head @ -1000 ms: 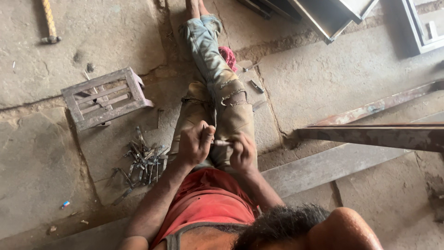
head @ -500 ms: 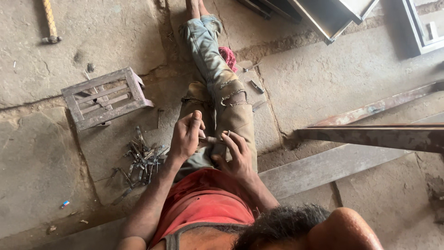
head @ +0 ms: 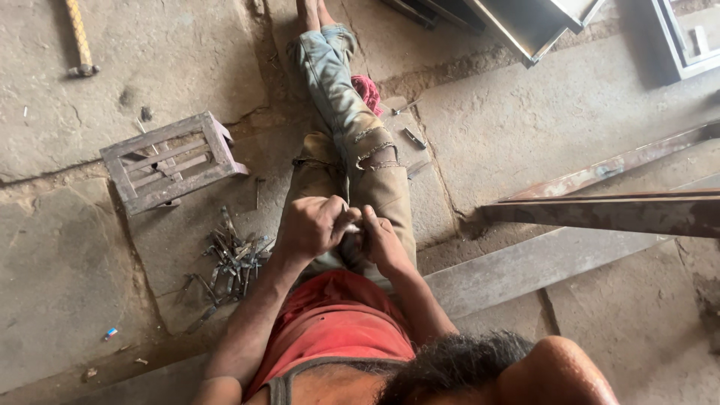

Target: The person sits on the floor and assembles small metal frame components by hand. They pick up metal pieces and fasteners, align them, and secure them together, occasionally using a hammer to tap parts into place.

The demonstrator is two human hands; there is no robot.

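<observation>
So the floor here is rough concrete slabs, dusty and cracked, with a seam running across right under the person's outstretched legs. Workshop kind of place: long rusty steel bars lie off to the right of the legs, some grey sheet-metal frames sit past the feet, and a hammer lies well off to the left near the top edge. A small welded metal stool frame lies tipped just left of the knees, and closer in, beside the left thigh, there's a messy pile of short metal scraps.

The thing being worked is a small metal piece held over the lap, right between both hands. Only a little pale bit pokes out, so honestly I can't tell its long axis or which way it points.

Left hand is curled into a tight fist around that piece, knuckles up. Right hand is closed against it too, fingers bent in and pressing on it from the other side, both hands touching each other.
</observation>
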